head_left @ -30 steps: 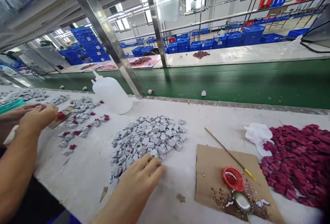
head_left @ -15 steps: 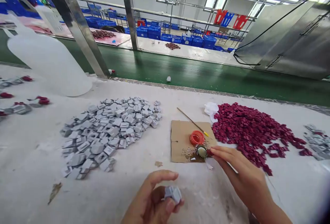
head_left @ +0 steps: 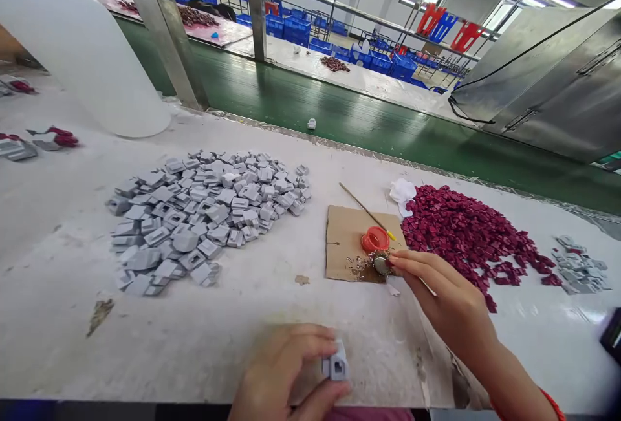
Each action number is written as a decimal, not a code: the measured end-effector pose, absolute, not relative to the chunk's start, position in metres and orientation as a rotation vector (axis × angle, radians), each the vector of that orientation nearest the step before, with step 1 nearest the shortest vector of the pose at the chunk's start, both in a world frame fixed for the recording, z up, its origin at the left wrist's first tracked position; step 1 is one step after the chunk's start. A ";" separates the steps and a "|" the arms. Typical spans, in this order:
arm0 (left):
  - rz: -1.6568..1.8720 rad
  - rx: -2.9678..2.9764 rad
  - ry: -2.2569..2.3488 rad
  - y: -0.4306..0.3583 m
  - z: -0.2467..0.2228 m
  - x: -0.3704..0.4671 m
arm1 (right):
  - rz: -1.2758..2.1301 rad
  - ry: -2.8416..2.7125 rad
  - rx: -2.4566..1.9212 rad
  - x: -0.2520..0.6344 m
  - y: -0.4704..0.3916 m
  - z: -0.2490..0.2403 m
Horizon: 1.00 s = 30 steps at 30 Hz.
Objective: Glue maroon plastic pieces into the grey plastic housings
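Near the table's front edge, my left hand point(head_left: 291, 369) pinches a small grey plastic part point(head_left: 338, 363) between thumb and fingers, its square hole showing. Further right, my right hand point(head_left: 449, 291) has its fingertips closed on a small dark red piece point(head_left: 391, 263), mostly hidden by the fingers. That piece is held at a round metal bottle cap point(head_left: 381, 266) on a square of cardboard point(head_left: 339, 253). Directly behind the cap sits a red plastic ring point(head_left: 375, 238). A thin stick with a yellow end point(head_left: 363, 207) lies across the cardboard's back edge.
A heap of grey parts point(head_left: 208, 207) lies left, a heap of dark red pieces point(head_left: 451, 227) right. More grey parts point(head_left: 579, 266) are at far right. Behind the table runs a green conveyor belt point(head_left: 388, 130) carrying one grey part point(head_left: 311, 124). A metal post point(head_left: 169, 39) rises at left.
My left hand has turned the grey part, and its fingers have closed further round it. My right hand stays at the bottle cap with the red piece. The camera view has tilted and shifted.
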State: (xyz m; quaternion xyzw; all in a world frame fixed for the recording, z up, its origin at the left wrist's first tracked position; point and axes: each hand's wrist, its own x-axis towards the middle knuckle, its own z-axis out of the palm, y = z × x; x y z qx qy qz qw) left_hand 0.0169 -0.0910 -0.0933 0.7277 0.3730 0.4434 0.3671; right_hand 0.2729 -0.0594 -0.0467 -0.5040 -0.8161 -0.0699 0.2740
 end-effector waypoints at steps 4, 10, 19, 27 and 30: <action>1.193 2.088 1.051 -0.088 -0.097 0.023 | -0.081 -1.977 -1.450 0.256 -0.085 -0.045; 1.135 2.121 1.170 -0.094 -0.100 0.031 | 0.359 -1.860 -1.341 0.218 -0.124 -0.066; 1.127 2.152 1.185 -0.096 -0.098 0.033 | 0.377 -1.872 -1.329 0.202 -0.124 -0.077; 1.108 2.191 1.161 -0.098 -0.101 0.031 | 0.526 -1.797 -1.330 0.184 -0.126 -0.074; 1.064 2.278 1.134 -0.097 -0.101 0.028 | 0.538 -1.885 -1.240 0.189 -0.123 -0.071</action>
